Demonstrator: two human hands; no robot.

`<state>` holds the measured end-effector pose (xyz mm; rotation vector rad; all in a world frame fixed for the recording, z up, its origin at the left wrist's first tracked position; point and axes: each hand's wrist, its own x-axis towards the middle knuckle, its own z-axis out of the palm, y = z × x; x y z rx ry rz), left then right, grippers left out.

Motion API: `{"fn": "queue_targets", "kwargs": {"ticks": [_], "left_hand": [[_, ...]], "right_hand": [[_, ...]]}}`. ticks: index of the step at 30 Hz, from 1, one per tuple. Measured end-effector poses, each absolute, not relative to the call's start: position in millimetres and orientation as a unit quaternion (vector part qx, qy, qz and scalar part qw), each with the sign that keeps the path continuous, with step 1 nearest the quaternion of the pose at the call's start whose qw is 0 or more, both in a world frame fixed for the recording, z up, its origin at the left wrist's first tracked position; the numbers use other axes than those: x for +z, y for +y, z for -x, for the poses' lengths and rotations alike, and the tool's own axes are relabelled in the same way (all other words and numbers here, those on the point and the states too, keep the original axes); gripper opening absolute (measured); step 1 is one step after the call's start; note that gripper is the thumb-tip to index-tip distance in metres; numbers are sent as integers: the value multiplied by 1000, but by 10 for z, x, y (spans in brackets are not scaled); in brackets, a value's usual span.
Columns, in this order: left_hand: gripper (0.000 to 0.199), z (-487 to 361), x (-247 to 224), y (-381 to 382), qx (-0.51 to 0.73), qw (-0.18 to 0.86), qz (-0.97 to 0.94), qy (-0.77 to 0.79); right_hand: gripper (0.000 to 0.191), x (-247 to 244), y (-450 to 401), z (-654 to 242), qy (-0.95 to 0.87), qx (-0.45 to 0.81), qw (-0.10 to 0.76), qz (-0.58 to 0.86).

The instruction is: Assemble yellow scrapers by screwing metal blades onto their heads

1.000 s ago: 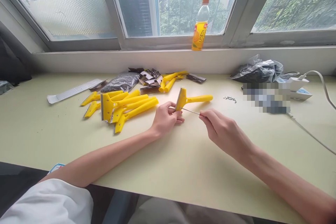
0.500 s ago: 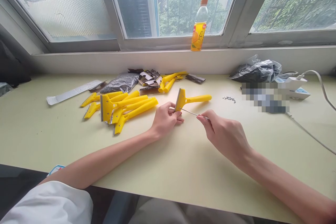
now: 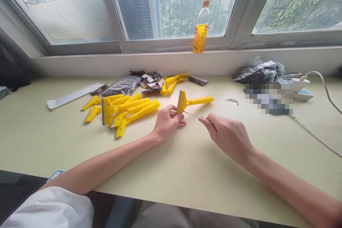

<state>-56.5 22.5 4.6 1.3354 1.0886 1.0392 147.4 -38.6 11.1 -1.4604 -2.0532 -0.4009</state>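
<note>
My left hand [image 3: 167, 121] is closed on the head of a yellow scraper [image 3: 182, 102], whose handle points to the right. Between the fingers of my right hand [image 3: 227, 131] is a thin metal screwdriver [image 3: 191, 114]; its tip meets the lower part of the scraper head, at a screw spot. My fingers hide its handle. Left of my left hand lies a pile of yellow scrapers [image 3: 108, 111] with metal blade edges. Small screws [image 3: 232, 100] are scattered to the right of the held scraper.
Behind lie yellow handles [image 3: 173, 78], torn dark packaging [image 3: 153, 80], a black plastic bag [image 3: 123, 84] and a silvery strip [image 3: 73, 95]. At right are another bag [image 3: 260, 71], a power strip [image 3: 303, 94] and cables. A juice bottle [image 3: 201, 37] stands on the sill.
The whole view has shifted slightly, so things appear a little further left. Both hands keep their hold on the scraper and the screwdriver, with the tip still at the scraper head.
</note>
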Motion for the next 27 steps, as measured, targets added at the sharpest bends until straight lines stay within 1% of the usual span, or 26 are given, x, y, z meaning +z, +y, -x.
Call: {"fn": "queue_targets", "kwargs": {"ticks": [2, 5, 7, 8, 12, 14, 16, 18, 20, 22, 24, 25, 27], "left_hand": [[14, 567, 49, 227, 436, 537, -558, 459], [14, 571, 50, 224, 434, 541, -555, 459], [13, 572, 47, 221, 432, 540, -559, 458], [12, 573, 44, 218, 431, 538, -562, 457], [11, 577, 39, 214, 430, 533, -572, 451], [12, 577, 44, 215, 431, 536, -566, 454], [15, 573, 51, 217, 433, 543, -556, 458], [16, 570, 53, 221, 435, 548, -549, 458], [15, 568, 47, 226, 434, 547, -549, 460], [11, 567, 36, 234, 433, 539, -556, 461], [8, 566, 26, 241, 433, 536, -559, 461], [8, 566, 24, 244, 433, 536, -559, 461], [8, 565, 26, 245, 432, 538, -556, 463]], "right_hand": [[45, 114, -391, -1451, -767, -147, 292, 552], [30, 154, -417, -1433, -773, -107, 300, 548], [26, 179, -427, -1444, -788, -104, 298, 528], [27, 186, -426, -1455, -795, -115, 296, 516], [45, 175, -404, -1477, -786, -174, 302, 510], [42, 163, -403, -1463, -778, -157, 306, 525], [33, 156, -412, -1445, -776, -123, 305, 538], [28, 153, -421, -1441, -777, -102, 300, 543], [31, 150, -419, -1455, -783, -118, 291, 536], [43, 146, -410, -1472, -786, -151, 283, 528], [49, 140, -407, -1472, -783, -163, 281, 531], [47, 136, -411, -1464, -781, -153, 282, 536], [36, 127, -425, -1439, -780, -114, 284, 545]]}}
